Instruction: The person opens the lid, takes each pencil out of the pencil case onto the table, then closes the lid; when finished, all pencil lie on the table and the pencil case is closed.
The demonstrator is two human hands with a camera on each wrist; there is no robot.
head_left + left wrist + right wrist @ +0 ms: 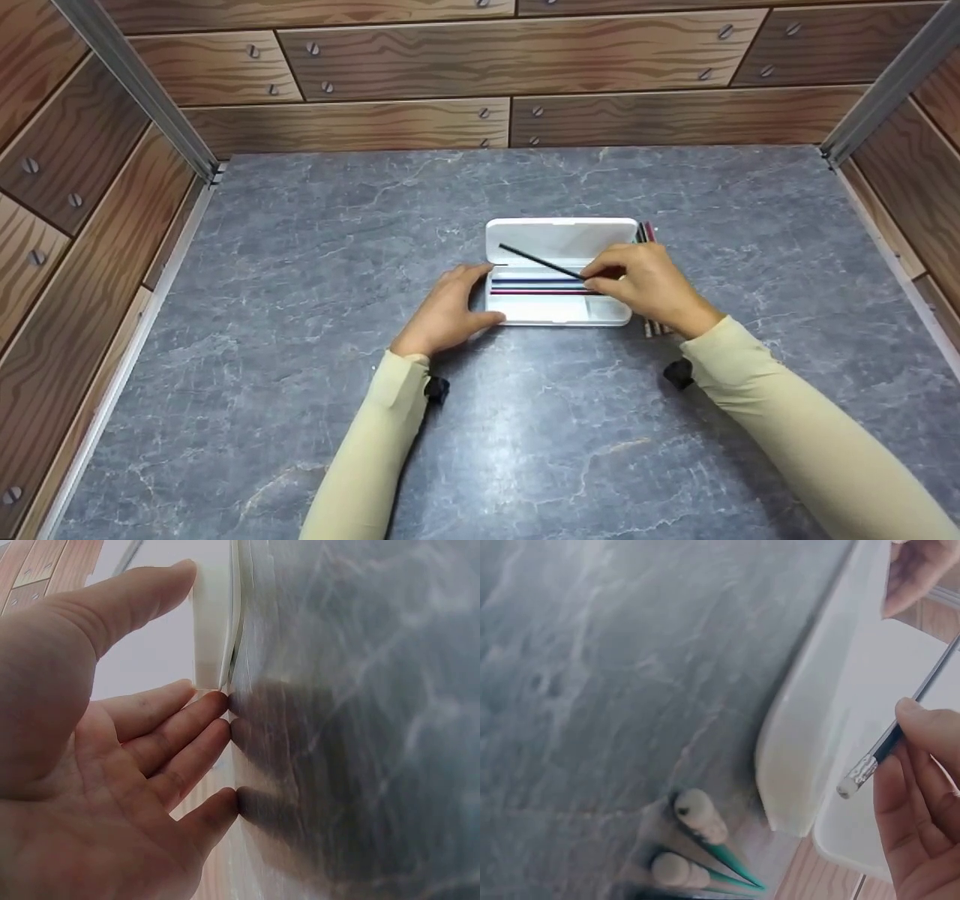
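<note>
A white pencil case [536, 309] lies with its lid [559, 231] raised, and several pencils [532, 291] are in its tray. My left hand [450, 307] rests at the case's left end, thumb by the front corner and fairly straight fingers by the back; in the left wrist view, some fingertips touch the table. Above the tray, my right hand [649, 285] pinches a dark pencil [541, 262] between thumb and fingers. The pencil slants, its far end up and left; the right wrist view shows its white eraser [847, 787] and silver ferrule protruding from my grip.
More pencils [649, 232] lie on the table just right of the case, partly hidden under my right hand. In the right wrist view, eraser ends [697, 814] of two greenish ones show. Wood-patterned panels [510, 56] bound the grey marbled table [300, 247].
</note>
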